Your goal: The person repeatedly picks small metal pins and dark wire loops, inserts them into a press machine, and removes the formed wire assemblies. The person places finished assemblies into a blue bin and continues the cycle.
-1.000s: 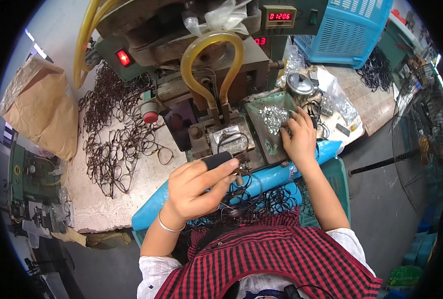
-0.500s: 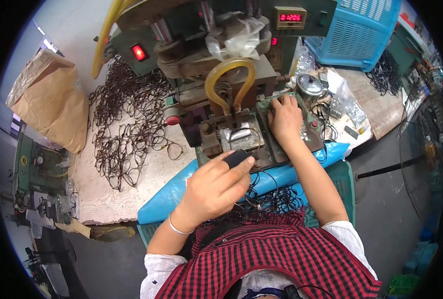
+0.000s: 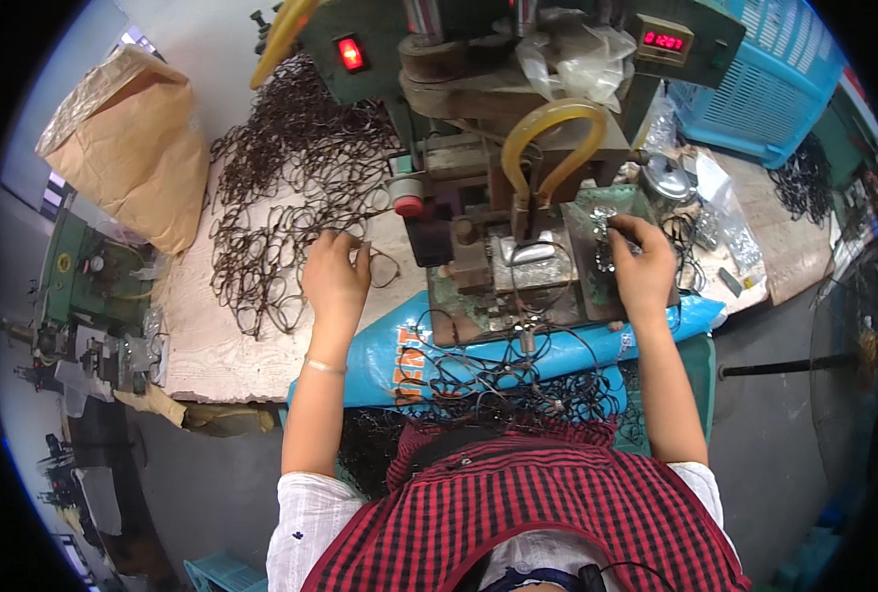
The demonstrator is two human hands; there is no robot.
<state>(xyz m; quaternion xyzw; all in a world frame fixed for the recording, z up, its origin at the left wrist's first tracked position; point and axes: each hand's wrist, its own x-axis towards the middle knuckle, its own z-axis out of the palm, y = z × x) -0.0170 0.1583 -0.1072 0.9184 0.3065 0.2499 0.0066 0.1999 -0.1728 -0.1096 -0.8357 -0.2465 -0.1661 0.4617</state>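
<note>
My left hand [image 3: 337, 278] is over the right edge of a spread of dark cord loops [image 3: 261, 237]. Its thumb stands apart from the fingers, and I see nothing held in it. At the shallow green tray [image 3: 607, 197], my right hand [image 3: 644, 271] has thumb and forefinger drawn close together over small shiny metal pieces [image 3: 604, 247]; whatever is between the tips is too small to make out. Between the hands stands a press with a silver metal die [image 3: 533, 252] under a bent yellow tube [image 3: 557, 116]. A dark cord loop [image 3: 569, 296] hangs at its front.
More dark cords [image 3: 537, 380] lie over a blue plastic bag [image 3: 380, 345] at the table's front edge. A brown paper bag [image 3: 138, 148] stands at left. Beside the press are a red button [image 3: 408, 205] and a lidded metal pot [image 3: 666, 178]. A blue crate [image 3: 755, 89] sits behind at right.
My left hand has moved left from the press front to the cord loops. My right hand has shifted lower on the tray, its fingers drawn in. The view has shifted, and the counter display has changed.
</note>
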